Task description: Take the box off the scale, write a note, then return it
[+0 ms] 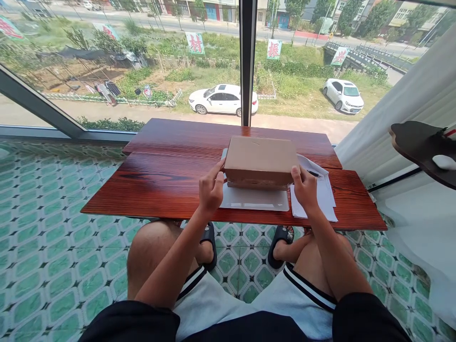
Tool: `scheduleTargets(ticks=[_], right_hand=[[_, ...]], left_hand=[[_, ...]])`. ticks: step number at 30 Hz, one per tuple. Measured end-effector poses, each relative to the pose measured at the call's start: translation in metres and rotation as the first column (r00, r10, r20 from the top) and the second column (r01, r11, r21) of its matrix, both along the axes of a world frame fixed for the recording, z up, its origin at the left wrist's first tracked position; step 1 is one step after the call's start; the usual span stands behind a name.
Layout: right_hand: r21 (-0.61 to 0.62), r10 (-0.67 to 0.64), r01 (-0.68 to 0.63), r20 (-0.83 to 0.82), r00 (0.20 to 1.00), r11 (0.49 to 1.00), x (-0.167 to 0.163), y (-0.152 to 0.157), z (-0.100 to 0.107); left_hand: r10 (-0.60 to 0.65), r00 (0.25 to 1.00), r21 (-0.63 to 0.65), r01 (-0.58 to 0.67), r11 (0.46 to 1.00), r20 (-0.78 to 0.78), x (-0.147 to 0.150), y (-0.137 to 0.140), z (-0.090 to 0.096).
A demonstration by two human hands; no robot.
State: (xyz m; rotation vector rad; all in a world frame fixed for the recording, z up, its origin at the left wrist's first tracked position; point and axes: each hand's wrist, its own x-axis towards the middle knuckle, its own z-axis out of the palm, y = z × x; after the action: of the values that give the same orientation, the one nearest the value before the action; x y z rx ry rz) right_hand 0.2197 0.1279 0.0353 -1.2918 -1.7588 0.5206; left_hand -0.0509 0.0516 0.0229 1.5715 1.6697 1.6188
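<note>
A brown cardboard box (261, 154) is held between my two hands over the wooden table (160, 180). My left hand (211, 187) grips its left side, and my right hand (304, 187) grips its right front corner with the thumb up. Below the overhanging upper part shows a narrower brown layer (256, 183) with shiny tape; whether it is a second box or the same one I cannot tell. Underneath lies a flat, pale grey, glossy object (254, 199) with rounded corners, mostly covered. White papers (315, 202) lie beside my right hand, with a dark pen (314, 174) on them.
The table's near edge runs just above my knees. Tall windows with a dark frame post (246, 61) stand behind the table. A white curtain (377, 118) hangs at the right, near a dark wavy-edged shelf (425, 142) bearing a white object (443, 162).
</note>
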Motion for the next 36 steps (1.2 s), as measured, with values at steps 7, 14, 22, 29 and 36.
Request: scheduleTargets(ticks=[7, 14, 22, 29, 36], right_hand=[[0.003, 0.005, -0.005, 0.009, 1.000, 1.000, -0.001, 0.000, -0.003], [-0.010, 0.014, -0.014, -0.005, 1.000, 1.000, -0.001, -0.001, -0.005], [0.015, -0.010, 0.009, 0.038, 0.999, 1.000, -0.001, -0.002, -0.004], [0.230, -0.139, 0.119, 0.071, 0.988, 0.966, 0.003, 0.000, -0.003], [0.635, -0.067, 0.021, 0.049, 0.997, 0.772, -0.009, -0.018, 0.006]], left_hand=[[0.018, 1.000, -0.031, -0.018, 0.999, 0.003, -0.002, -0.001, -0.003], [0.010, 0.999, -0.024, -0.009, 1.000, 0.036, -0.002, -0.002, -0.004], [-0.034, 0.994, -0.033, 0.037, 0.999, 0.101, 0.000, -0.005, 0.000], [0.029, 0.994, 0.004, -0.030, 1.000, 0.101, -0.013, -0.005, 0.009], [0.167, 0.986, 0.247, -0.163, 0.955, 0.006, -0.022, -0.018, 0.041]])
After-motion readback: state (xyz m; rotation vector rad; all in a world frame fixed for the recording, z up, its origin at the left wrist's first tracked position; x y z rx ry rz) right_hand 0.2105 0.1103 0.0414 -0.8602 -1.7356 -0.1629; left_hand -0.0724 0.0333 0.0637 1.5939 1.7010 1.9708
